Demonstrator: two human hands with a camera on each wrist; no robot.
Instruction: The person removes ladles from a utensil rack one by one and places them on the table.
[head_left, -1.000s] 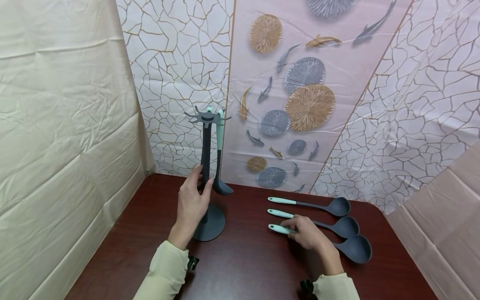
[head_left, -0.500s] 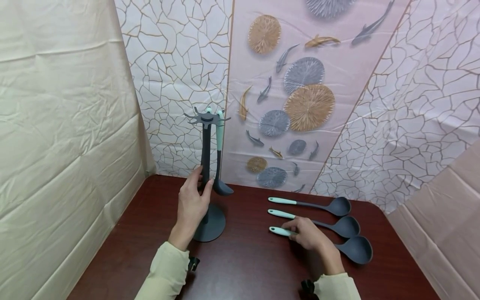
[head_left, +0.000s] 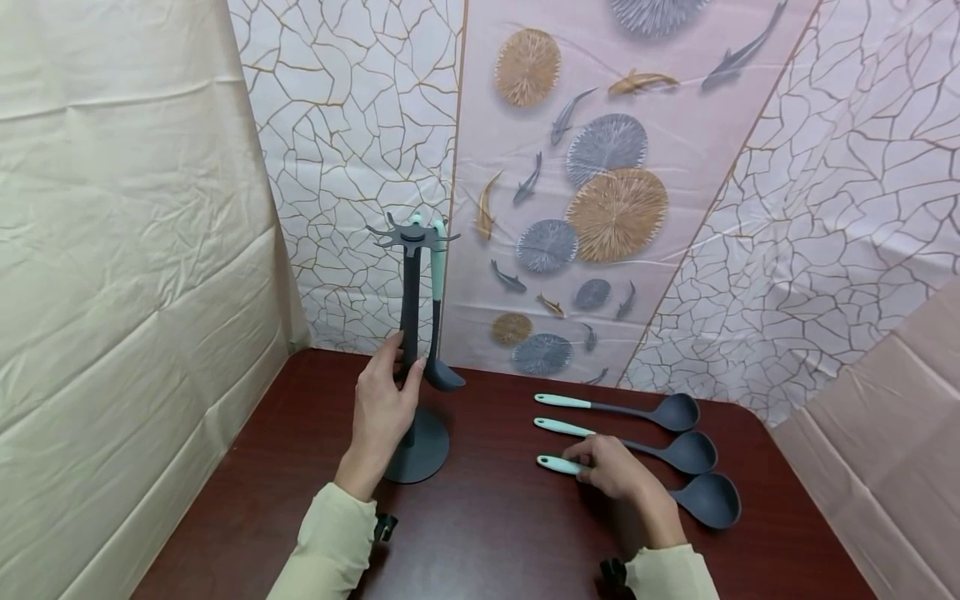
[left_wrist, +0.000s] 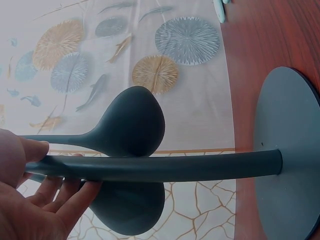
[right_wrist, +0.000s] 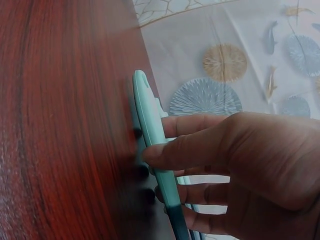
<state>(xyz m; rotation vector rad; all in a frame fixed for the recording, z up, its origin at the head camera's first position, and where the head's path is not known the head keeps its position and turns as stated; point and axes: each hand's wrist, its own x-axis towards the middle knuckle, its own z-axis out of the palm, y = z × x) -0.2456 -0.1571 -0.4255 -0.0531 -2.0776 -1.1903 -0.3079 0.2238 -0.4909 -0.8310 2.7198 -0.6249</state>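
A dark utensil stand (head_left: 411, 287) with a round base and a hooked top stands at the left of the head view. My left hand (head_left: 384, 404) grips its pole, thumb on one side and fingers on the other. Beside the pole hangs a ladle (head_left: 444, 377) with a mint handle; the left wrist view shows a second dark utensil head (left_wrist: 132, 207) behind it. My right hand (head_left: 617, 468) pinches the mint handle of the nearest ladle (head_left: 709, 502) between thumb and fingers. In the right wrist view that handle (right_wrist: 149, 112) stands slightly tilted.
Behind the right hand, two more ladles lie side by side, a middle one (head_left: 692, 454) and a far one (head_left: 677, 412), handles pointing left. The reddish-brown table (head_left: 480, 533) ends at a patterned cloth backdrop (head_left: 555, 275); a beige cloth (head_left: 135, 292) hangs at the left.
The nearest ladle's handle end has shifted very slightly in the right hand's grip. The left hand and the stand keep their places.
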